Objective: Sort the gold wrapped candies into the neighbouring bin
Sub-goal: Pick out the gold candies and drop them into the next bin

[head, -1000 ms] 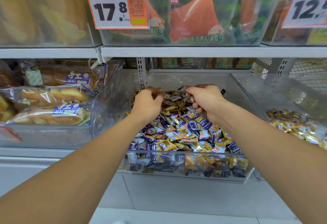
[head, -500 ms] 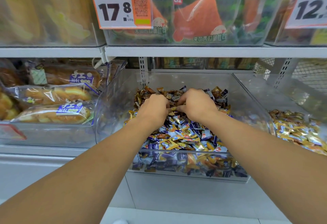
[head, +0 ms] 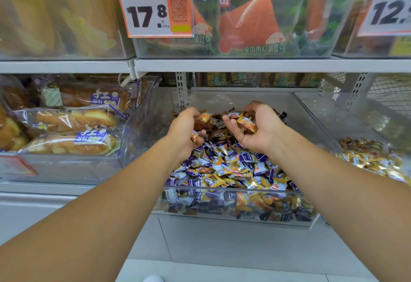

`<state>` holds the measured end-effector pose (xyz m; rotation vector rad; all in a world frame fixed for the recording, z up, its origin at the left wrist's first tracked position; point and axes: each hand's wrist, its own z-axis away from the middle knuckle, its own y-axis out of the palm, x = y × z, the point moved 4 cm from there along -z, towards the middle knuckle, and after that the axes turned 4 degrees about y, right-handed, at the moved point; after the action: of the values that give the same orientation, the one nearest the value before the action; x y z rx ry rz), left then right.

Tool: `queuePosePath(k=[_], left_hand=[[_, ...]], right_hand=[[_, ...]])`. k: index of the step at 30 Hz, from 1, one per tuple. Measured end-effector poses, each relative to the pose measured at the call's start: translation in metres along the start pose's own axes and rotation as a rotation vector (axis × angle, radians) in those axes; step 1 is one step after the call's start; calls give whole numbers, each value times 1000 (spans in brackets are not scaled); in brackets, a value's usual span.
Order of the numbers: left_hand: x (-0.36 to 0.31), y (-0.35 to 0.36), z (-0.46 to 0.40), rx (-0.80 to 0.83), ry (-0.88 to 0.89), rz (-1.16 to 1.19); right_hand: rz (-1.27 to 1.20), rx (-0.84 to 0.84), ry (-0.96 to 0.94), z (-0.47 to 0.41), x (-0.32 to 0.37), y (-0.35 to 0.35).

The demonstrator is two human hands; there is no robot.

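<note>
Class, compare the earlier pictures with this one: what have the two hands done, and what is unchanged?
Both hands have lifted off the pile and turned palms inward: the left hand and right hand each now hold gold candies. The mixed bin and neighbouring bin stayed put.

I see a shop shelving unit filling the frame. A grey-white upper shelf board (head: 222,65) runs across the upper middle, carrying clear plastic bins with packaged goods behind an orange price tag (head: 155,10) in the upper centre and a second price tag (head: 389,8) at the upper right edge. In the left middle of the frame, packaged bread rolls (head: 71,121) lie stacked in a clear bin. Behind the lower shelf I make out a perforated metal upright (head: 181,90) at centre and wire mesh backing (head: 389,94) at the right. Along the bottom runs a pale grey base panel (head: 222,241), with light floor (head: 222,272) below it. The lighting is even and bright.
</note>
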<state>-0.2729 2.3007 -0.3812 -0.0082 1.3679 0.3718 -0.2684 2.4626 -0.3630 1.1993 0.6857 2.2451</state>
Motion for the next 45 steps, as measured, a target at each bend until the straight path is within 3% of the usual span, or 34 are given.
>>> queuePosePath(k=[2, 4, 8, 10, 13, 14, 15, 17, 20, 23, 28, 35, 39, 40, 42, 44, 45], left_hand=[[2, -4, 4, 68, -148, 330], [3, -10, 5, 102, -205, 515], [5, -10, 2, 135, -295, 586], [4, -10, -5, 110, -212, 319], [-9, -9, -14, 17, 363, -644], [-11, -1, -13, 50, 558, -917], [-9, 7, -13, 125, 642, -1103], [0, 21, -15, 251, 647, -1356], [3, 29, -18, 221, 665, -1551], [3, 24, -20, 216, 655, -1413], [-5, -1, -19, 189, 564, -1036], [0, -24, -17, 174, 535, -1084], [2, -15, -10, 374, 591, -1263], [2, -15, -9, 408, 576, -1299], [1, -17, -9, 429, 575, -1298], [-1, -19, -9, 387, 589, -1216], [-2, -20, -9, 338, 567, -1141]], right_hand=[[-79, 15, 23, 0, -3, 2], [-67, 15, 32, -1, -4, 3], [38, -47, 1, -6, 1, 1], [94, -46, -1, -8, 3, 1], [306, -53, -83, -12, 6, 4], [431, -107, -155, -14, 9, 4], [559, -180, -237, -14, 13, 4], [798, -337, -373, -14, 22, 0], [1337, -403, -570, -16, 30, -2], [1728, -328, -595, -14, 21, 0], [1925, -255, -638, -16, 13, 5], [2081, -231, -810, -19, -8, 18], [1874, -210, -817, -20, 1, 15], [1680, -197, -759, -21, 6, 12], [1028, -148, -476, -22, 13, 3], [388, -31, -184, -19, 10, 1], [197, 15, -99, -18, 9, 1]])
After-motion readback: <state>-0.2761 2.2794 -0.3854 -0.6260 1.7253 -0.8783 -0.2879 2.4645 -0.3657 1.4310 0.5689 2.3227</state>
